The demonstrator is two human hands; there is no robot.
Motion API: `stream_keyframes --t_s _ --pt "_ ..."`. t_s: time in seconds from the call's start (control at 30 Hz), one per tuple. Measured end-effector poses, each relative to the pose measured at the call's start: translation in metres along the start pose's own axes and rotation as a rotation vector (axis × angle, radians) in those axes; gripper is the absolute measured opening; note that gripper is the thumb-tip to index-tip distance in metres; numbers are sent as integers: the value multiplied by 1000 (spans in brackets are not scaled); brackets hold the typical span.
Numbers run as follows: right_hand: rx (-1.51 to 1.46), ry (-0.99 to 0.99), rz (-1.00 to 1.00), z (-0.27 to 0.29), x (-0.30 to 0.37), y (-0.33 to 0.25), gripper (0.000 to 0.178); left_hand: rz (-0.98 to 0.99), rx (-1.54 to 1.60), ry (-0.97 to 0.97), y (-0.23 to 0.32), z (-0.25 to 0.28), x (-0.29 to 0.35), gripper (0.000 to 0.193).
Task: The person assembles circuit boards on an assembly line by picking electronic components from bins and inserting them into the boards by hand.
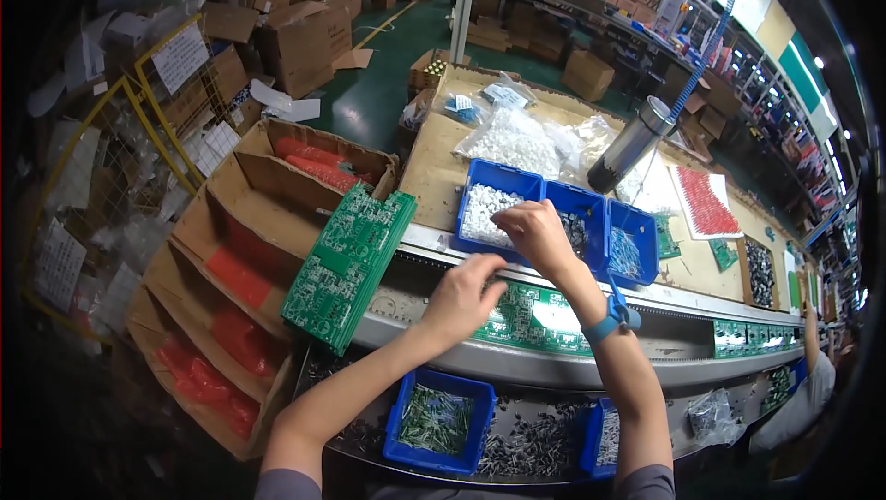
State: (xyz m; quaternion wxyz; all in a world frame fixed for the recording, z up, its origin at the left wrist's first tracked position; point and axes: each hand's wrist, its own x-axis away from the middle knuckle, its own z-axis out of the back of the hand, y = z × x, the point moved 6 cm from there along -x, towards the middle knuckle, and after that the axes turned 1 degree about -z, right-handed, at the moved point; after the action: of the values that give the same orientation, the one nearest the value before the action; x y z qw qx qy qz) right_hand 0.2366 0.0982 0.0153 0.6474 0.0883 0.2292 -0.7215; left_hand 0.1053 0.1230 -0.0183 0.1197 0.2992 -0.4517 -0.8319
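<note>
Conveyor line runs across the worktop's near edge. Green circuit board sits on it, under both hands. Blue bin of white parts is just behind the board. Your right hand is over that bin's near rim, fingers pinched; can't tell if a part's in the grip. Left hand rests curled on the board's left end: hold it flat, pick one part at a time.

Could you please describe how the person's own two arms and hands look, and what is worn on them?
Both forearms are bare and both hands are without gloves. The left hand has nothing on its wrist. Near the right hand, a blue wrist strap circles the wrist, with a small blue clip part. Short grey sleeve edges show at both upper arms.
</note>
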Motion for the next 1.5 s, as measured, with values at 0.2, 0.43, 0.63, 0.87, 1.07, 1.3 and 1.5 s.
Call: stream_keyframes --t_s 0.2,0.43,0.63,0.87,1.07,1.3,1.5 --pt "-329 -4 68 25 43 -32 16 359 775 16 -34 -6 -3 21" --pt "-434 -100 -49 29 76 -39 12 444 767 -268 -32 -26 8 15" --pt "-419 -65 -43 24 94 -38 28 489 806 -345 -31 -38 15 19" --pt "-304 -81 6 34 106 -42 28 411 658 -375 -33 -33 12 23" --pt "-182 -125 -18 28 137 -12 16 327 442 -259 -44 -14 3 17" --pt "-174 -194 -48 25 151 -8 23 286 180 -141 -35 -1 -3 12" --pt "-129 -209 -44 26 151 -13 29 15 -90 -92 -28 3 -3 11"
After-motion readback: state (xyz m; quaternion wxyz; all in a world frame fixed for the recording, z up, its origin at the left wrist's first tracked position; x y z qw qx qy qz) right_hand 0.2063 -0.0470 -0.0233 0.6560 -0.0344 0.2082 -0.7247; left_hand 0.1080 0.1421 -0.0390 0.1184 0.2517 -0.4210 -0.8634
